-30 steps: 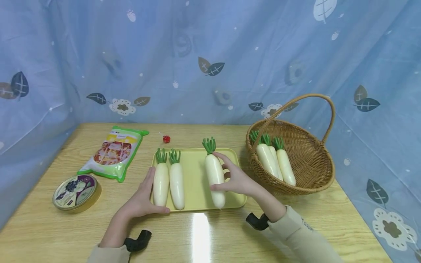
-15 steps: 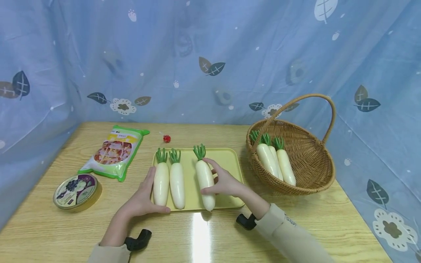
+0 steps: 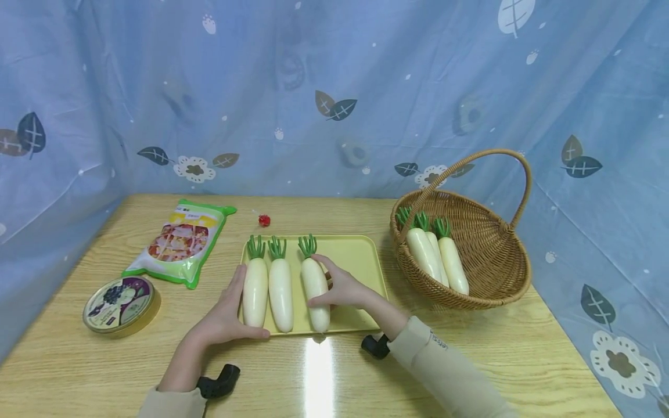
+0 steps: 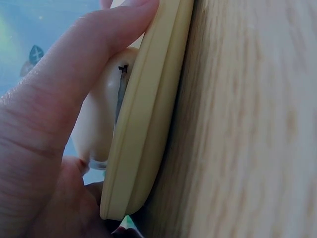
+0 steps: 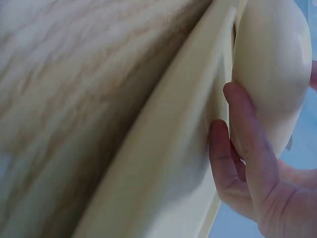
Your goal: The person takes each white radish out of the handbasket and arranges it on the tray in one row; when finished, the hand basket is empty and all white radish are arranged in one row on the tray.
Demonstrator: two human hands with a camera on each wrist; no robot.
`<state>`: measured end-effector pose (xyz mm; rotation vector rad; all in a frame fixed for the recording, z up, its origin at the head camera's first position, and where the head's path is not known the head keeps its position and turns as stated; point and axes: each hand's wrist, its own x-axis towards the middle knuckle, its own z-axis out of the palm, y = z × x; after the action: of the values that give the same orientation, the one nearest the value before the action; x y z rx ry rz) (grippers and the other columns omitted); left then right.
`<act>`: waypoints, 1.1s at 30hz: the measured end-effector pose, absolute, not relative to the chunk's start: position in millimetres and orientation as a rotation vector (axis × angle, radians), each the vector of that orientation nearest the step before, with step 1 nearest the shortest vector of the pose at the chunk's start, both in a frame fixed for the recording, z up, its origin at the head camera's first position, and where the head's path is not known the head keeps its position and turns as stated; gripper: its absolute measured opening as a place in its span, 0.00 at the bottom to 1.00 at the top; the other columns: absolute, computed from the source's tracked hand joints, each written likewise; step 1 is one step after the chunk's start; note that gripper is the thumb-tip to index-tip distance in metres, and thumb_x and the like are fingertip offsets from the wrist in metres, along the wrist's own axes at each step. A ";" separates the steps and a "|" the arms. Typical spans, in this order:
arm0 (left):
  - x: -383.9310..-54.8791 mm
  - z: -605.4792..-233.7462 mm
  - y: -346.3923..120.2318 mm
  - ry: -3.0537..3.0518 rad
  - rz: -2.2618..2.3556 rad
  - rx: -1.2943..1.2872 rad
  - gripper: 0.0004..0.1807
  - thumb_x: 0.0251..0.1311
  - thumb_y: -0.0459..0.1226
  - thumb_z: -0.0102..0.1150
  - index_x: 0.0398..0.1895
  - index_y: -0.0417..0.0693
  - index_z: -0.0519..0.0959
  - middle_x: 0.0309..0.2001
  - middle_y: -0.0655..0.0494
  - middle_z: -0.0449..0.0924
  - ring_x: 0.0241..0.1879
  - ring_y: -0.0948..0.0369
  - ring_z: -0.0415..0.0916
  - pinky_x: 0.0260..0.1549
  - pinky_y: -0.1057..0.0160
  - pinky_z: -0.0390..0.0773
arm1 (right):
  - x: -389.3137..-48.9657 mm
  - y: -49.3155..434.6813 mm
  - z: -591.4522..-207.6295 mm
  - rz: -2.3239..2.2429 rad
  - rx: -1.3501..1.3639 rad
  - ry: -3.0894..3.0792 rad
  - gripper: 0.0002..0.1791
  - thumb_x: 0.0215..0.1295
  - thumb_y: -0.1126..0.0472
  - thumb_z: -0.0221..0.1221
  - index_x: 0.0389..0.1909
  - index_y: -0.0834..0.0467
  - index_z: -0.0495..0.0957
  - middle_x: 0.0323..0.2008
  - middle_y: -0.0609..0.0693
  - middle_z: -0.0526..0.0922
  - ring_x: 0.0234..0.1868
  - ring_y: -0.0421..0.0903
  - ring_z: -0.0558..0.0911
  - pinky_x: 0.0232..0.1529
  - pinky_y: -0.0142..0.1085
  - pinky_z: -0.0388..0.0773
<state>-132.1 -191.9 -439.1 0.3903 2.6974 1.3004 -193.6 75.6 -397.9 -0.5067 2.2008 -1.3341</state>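
A pale yellow tray (image 3: pixel 360 261) lies on the table. Two white radishes (image 3: pixel 255 293) with green stalks lie side by side in its left part. My left hand (image 3: pixel 222 319) grips the tray's front left corner, fingers along the left side and thumb on the front rim (image 4: pixel 138 124), as the left wrist view shows. With thumb and fingers my right hand (image 3: pixel 340 289) holds a third white radish (image 3: pixel 315 284) over the tray's middle, stalks pointing away from me. Close up in the right wrist view, the fingers wrap the side of this radish (image 5: pixel 272 54).
To the right stands a tilted wicker basket (image 3: pixel 486 249) with a tall handle and several white radishes (image 3: pixel 453 264) inside. A food packet (image 3: pixel 180 244) and a round tin (image 3: pixel 121 305) sit on the left. Behind the tray is a small red item (image 3: pixel 264 220). A blue curtain (image 3: pixel 261 116) hangs behind.
My right hand has carried the third radish leftward over the tray, from its right part toward the two lying there. My left hand has stayed at the tray's corner.
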 end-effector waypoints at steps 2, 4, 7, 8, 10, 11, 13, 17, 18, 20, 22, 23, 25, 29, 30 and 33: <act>-132.0 -438.6 -191.8 2.693 1.303 0.388 0.77 0.26 0.52 0.77 0.70 0.41 0.27 0.70 0.37 0.25 0.68 0.41 0.27 0.59 0.34 0.37 | -194.0 72.8 -399.5 -1.321 -0.510 2.219 0.54 0.46 0.61 0.70 0.70 0.47 0.46 0.44 0.60 0.72 0.40 0.50 0.78 0.30 0.39 0.79; -131.9 -437.7 -191.8 2.694 1.302 0.384 0.77 0.26 0.52 0.77 0.70 0.41 0.27 0.70 0.37 0.25 0.68 0.41 0.27 0.59 0.34 0.37 | -194.2 69.6 -400.7 -1.309 -0.512 2.240 0.54 0.46 0.59 0.70 0.70 0.47 0.46 0.45 0.59 0.72 0.41 0.49 0.78 0.31 0.38 0.79; -131.9 -436.3 -192.0 2.695 1.297 0.382 0.77 0.27 0.52 0.77 0.70 0.41 0.27 0.70 0.37 0.25 0.68 0.41 0.27 0.59 0.34 0.37 | -194.2 64.3 -401.1 -1.305 -0.513 2.264 0.55 0.45 0.58 0.70 0.70 0.46 0.45 0.46 0.58 0.73 0.42 0.49 0.78 0.33 0.38 0.78; -131.8 -436.0 -192.2 2.695 1.295 0.379 0.77 0.27 0.52 0.77 0.70 0.41 0.27 0.70 0.37 0.25 0.68 0.41 0.27 0.59 0.34 0.37 | -194.2 62.5 -401.2 -1.304 -0.516 2.274 0.55 0.45 0.58 0.70 0.70 0.46 0.45 0.47 0.58 0.73 0.43 0.49 0.77 0.34 0.38 0.78; -131.7 -435.7 -192.3 2.696 1.290 0.376 0.77 0.27 0.52 0.77 0.70 0.40 0.27 0.70 0.37 0.26 0.68 0.41 0.27 0.59 0.35 0.37 | -194.6 58.9 -401.7 -1.293 -0.520 2.299 0.56 0.45 0.58 0.71 0.70 0.47 0.45 0.49 0.58 0.73 0.45 0.50 0.77 0.37 0.39 0.77; -131.6 -435.5 -192.2 2.695 1.290 0.376 0.77 0.27 0.52 0.77 0.70 0.40 0.27 0.70 0.37 0.25 0.68 0.41 0.27 0.59 0.35 0.37 | -194.5 57.2 -401.8 -1.289 -0.520 2.310 0.56 0.45 0.58 0.71 0.71 0.47 0.44 0.50 0.59 0.72 0.46 0.50 0.76 0.39 0.39 0.76; -131.8 -435.5 -192.0 2.695 1.287 0.377 0.77 0.27 0.52 0.77 0.70 0.40 0.27 0.70 0.37 0.26 0.68 0.41 0.27 0.59 0.35 0.37 | -194.5 54.2 -402.1 -1.276 -0.518 2.334 0.57 0.44 0.58 0.71 0.71 0.48 0.43 0.52 0.59 0.71 0.48 0.51 0.75 0.42 0.40 0.75; -132.0 -435.7 -191.2 2.698 1.280 0.381 0.77 0.27 0.53 0.77 0.70 0.40 0.27 0.70 0.36 0.26 0.68 0.40 0.28 0.59 0.34 0.38 | -194.3 49.8 -402.1 -1.244 -0.527 2.366 0.57 0.44 0.57 0.71 0.71 0.50 0.43 0.55 0.60 0.69 0.51 0.53 0.73 0.45 0.42 0.74; -132.0 -435.8 -191.0 2.698 1.279 0.381 0.77 0.27 0.53 0.77 0.70 0.40 0.27 0.70 0.36 0.26 0.68 0.40 0.28 0.59 0.34 0.38 | -194.3 49.1 -402.4 -1.233 -0.531 2.371 0.57 0.44 0.56 0.71 0.71 0.50 0.44 0.55 0.60 0.68 0.52 0.53 0.72 0.45 0.42 0.74; -132.0 -436.0 -190.8 2.701 1.276 0.383 0.77 0.26 0.53 0.77 0.70 0.40 0.27 0.70 0.36 0.26 0.68 0.40 0.28 0.59 0.34 0.38 | -194.7 47.9 -402.6 -1.218 -0.536 2.375 0.56 0.44 0.55 0.71 0.71 0.52 0.45 0.54 0.61 0.65 0.53 0.53 0.69 0.45 0.42 0.74; -132.0 -436.2 -190.6 2.701 1.275 0.383 0.77 0.26 0.53 0.77 0.70 0.40 0.27 0.70 0.36 0.26 0.68 0.40 0.28 0.59 0.34 0.38 | -194.9 47.4 -402.8 -1.203 -0.534 2.379 0.56 0.43 0.54 0.72 0.71 0.52 0.47 0.53 0.62 0.64 0.52 0.53 0.67 0.44 0.41 0.73; -132.0 -436.4 -190.4 2.702 1.272 0.383 0.78 0.26 0.53 0.77 0.70 0.40 0.27 0.70 0.36 0.26 0.68 0.40 0.28 0.59 0.34 0.38 | -194.9 47.2 -402.7 -1.198 -0.527 2.376 0.56 0.43 0.54 0.72 0.71 0.52 0.47 0.53 0.61 0.63 0.52 0.52 0.67 0.44 0.41 0.73; -132.1 -436.2 -190.0 2.702 1.269 0.381 0.78 0.26 0.53 0.77 0.70 0.40 0.27 0.70 0.36 0.26 0.68 0.40 0.28 0.59 0.34 0.38 | -195.4 47.2 -402.9 -1.199 -0.517 2.371 0.56 0.43 0.54 0.72 0.71 0.52 0.47 0.53 0.61 0.63 0.52 0.52 0.67 0.44 0.42 0.73; -133.3 -434.4 -189.2 2.701 1.266 0.383 0.78 0.26 0.54 0.77 0.70 0.39 0.27 0.70 0.36 0.26 0.67 0.40 0.28 0.59 0.34 0.38 | -196.6 47.8 -403.0 -1.194 -0.506 2.370 0.56 0.44 0.53 0.71 0.71 0.51 0.47 0.55 0.60 0.63 0.54 0.52 0.66 0.48 0.44 0.70; -133.6 -433.7 -189.2 2.699 1.266 0.383 0.78 0.26 0.54 0.77 0.70 0.39 0.27 0.70 0.35 0.26 0.67 0.40 0.28 0.59 0.34 0.39 | -196.8 48.0 -403.1 -1.196 -0.506 2.368 0.56 0.44 0.53 0.71 0.71 0.51 0.46 0.55 0.60 0.63 0.55 0.52 0.66 0.49 0.44 0.70; -134.7 -431.5 -189.5 2.693 1.261 0.384 0.78 0.25 0.54 0.77 0.69 0.38 0.27 0.70 0.35 0.26 0.67 0.39 0.28 0.59 0.34 0.39 | -197.6 47.8 -403.2 -1.201 -0.515 2.364 0.56 0.44 0.53 0.71 0.71 0.52 0.46 0.56 0.60 0.62 0.55 0.52 0.66 0.49 0.44 0.70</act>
<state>-134.7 -189.5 -431.5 0.3845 2.6932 1.2611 -197.6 47.8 -403.2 -0.5146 2.3636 -1.2009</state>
